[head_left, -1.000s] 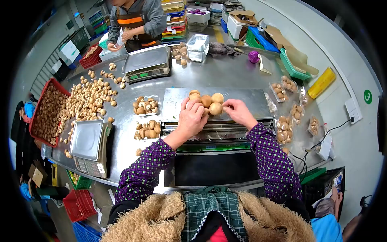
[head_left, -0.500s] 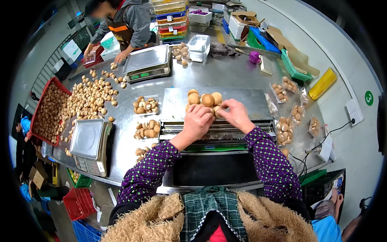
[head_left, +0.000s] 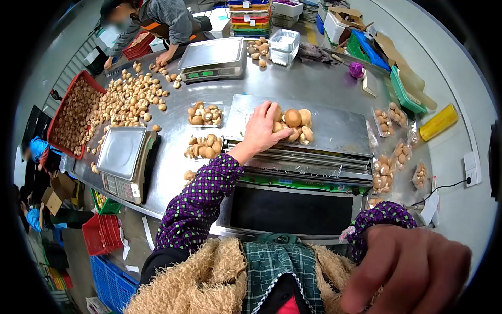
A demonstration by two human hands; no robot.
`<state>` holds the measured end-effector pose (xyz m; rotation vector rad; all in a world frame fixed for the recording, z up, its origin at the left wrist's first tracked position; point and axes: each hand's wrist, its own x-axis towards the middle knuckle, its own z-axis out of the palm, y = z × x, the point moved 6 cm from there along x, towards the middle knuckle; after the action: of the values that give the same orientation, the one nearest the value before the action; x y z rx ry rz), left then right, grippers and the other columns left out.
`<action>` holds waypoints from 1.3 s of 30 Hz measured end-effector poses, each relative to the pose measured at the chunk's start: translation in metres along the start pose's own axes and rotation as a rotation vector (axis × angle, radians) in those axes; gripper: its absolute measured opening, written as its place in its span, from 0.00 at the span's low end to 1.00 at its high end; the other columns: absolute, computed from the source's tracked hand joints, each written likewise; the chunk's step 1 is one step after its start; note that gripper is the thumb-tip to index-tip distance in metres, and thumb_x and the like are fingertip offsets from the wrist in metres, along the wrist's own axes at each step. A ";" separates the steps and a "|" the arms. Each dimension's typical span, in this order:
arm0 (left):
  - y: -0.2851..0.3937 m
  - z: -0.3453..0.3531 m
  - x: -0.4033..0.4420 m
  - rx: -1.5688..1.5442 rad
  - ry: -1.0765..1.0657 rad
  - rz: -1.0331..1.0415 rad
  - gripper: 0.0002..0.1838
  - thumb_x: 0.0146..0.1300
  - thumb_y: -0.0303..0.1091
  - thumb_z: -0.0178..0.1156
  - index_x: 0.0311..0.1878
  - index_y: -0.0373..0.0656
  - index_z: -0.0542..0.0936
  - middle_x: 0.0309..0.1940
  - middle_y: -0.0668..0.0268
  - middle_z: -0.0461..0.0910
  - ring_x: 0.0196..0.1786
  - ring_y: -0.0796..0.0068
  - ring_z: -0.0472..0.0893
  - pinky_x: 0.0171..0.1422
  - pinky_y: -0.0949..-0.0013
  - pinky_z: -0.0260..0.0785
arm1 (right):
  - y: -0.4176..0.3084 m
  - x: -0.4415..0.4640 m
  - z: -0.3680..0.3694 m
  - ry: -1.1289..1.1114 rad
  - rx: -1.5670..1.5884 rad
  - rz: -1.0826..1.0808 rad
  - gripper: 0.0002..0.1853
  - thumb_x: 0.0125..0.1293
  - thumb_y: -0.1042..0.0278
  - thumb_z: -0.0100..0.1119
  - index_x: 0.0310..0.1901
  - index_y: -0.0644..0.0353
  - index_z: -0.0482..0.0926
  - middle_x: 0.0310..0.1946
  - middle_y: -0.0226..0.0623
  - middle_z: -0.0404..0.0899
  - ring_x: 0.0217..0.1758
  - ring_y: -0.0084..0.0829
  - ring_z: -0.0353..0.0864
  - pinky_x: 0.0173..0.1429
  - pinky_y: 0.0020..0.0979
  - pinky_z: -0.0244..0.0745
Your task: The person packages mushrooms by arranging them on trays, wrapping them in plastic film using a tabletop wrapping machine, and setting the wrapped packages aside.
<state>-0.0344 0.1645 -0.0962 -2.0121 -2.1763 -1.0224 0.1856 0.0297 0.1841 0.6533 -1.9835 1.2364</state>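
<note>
A heap of brown mushrooms sits on the metal plate of a wrapping machine. My left hand grips its left side, thumb over the front mushrooms and fingers behind. Whether a tray lies under this heap I cannot tell. Close to the camera at lower right, my right hand is raised with curled fingers, slightly blurred; anything inside them is hidden. Between the plate and the black pad run the machine's metal rollers, with a bit of clear film on them.
Left are filled mushroom trays, a scale, loose mushrooms and a red crate. Wrapped mushroom packs, a yellow roll and a cable lie right. A co-worker reaches in behind another scale.
Both hands were together at the mushrooms. My right hand has left them and come up close to the camera at lower right; my left hand now holds the heap's left side. The view has shifted.
</note>
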 end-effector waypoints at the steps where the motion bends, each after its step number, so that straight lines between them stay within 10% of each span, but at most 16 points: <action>1: -0.001 0.001 -0.001 -0.001 0.000 -0.004 0.46 0.53 0.58 0.66 0.67 0.38 0.63 0.65 0.51 0.62 0.66 0.51 0.64 0.69 0.54 0.59 | -0.001 0.001 0.000 -0.012 0.004 -0.008 0.08 0.65 0.77 0.55 0.44 0.65 0.79 0.39 0.37 0.79 0.42 0.27 0.78 0.47 0.26 0.72; 8: -0.004 -0.001 0.001 -0.014 -0.023 -0.021 0.51 0.51 0.64 0.64 0.66 0.33 0.61 0.66 0.50 0.60 0.68 0.52 0.61 0.69 0.53 0.57 | 0.118 -0.026 -0.079 0.364 -0.500 0.294 0.10 0.68 0.76 0.51 0.48 0.64 0.78 0.45 0.40 0.78 0.49 0.30 0.78 0.55 0.29 0.72; 12: -0.007 0.011 0.002 -0.024 -0.034 0.055 0.50 0.53 0.62 0.63 0.68 0.34 0.58 0.68 0.48 0.58 0.72 0.51 0.57 0.73 0.51 0.51 | 0.295 -0.151 -0.094 0.004 -1.217 0.651 0.25 0.66 0.52 0.53 0.61 0.55 0.71 0.66 0.46 0.65 0.70 0.45 0.61 0.70 0.45 0.57; 24: -0.009 -0.017 -0.013 -0.139 0.043 0.039 0.43 0.57 0.57 0.62 0.67 0.38 0.61 0.66 0.48 0.63 0.69 0.51 0.63 0.70 0.56 0.58 | 0.271 -0.164 -0.093 0.117 -1.178 0.615 0.22 0.70 0.58 0.46 0.64 0.52 0.70 0.64 0.42 0.68 0.69 0.45 0.61 0.70 0.44 0.56; 27: -0.024 -0.071 -0.044 -0.218 0.020 -0.114 0.29 0.59 0.53 0.61 0.50 0.34 0.77 0.46 0.47 0.79 0.47 0.56 0.80 0.49 0.59 0.73 | 0.185 -0.180 -0.117 0.345 -0.868 0.787 0.13 0.68 0.62 0.52 0.48 0.59 0.80 0.45 0.42 0.80 0.49 0.38 0.79 0.52 0.34 0.73; 31: -0.046 -0.082 -0.098 0.452 -0.262 -0.180 0.24 0.57 0.51 0.62 0.19 0.37 0.81 0.18 0.55 0.79 0.22 0.58 0.80 0.27 0.57 0.70 | 0.160 -0.279 -0.126 0.052 -1.135 1.425 0.21 0.61 0.47 0.59 0.27 0.60 0.83 0.25 0.44 0.81 0.32 0.47 0.81 0.38 0.41 0.75; 35: -0.041 -0.052 -0.091 0.353 -0.368 -0.340 0.24 0.55 0.51 0.61 0.20 0.35 0.82 0.19 0.51 0.80 0.25 0.53 0.81 0.30 0.54 0.71 | 0.190 -0.277 -0.116 -0.118 -1.050 1.613 0.25 0.57 0.45 0.63 0.22 0.65 0.82 0.18 0.50 0.77 0.27 0.47 0.81 0.34 0.42 0.73; 39: -0.066 -0.048 -0.101 -0.101 -0.263 -0.457 0.20 0.59 0.44 0.59 0.26 0.32 0.81 0.19 0.52 0.79 0.23 0.53 0.79 0.31 0.58 0.71 | 0.209 -0.290 -0.102 0.367 -0.359 1.436 0.16 0.63 0.62 0.60 0.24 0.68 0.79 0.17 0.31 0.75 0.19 0.21 0.69 0.27 0.29 0.68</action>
<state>-0.0955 0.0556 -0.1309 -1.8149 -2.8713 -0.9576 0.2472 0.2250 -0.1262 -1.3269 -2.1656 1.4400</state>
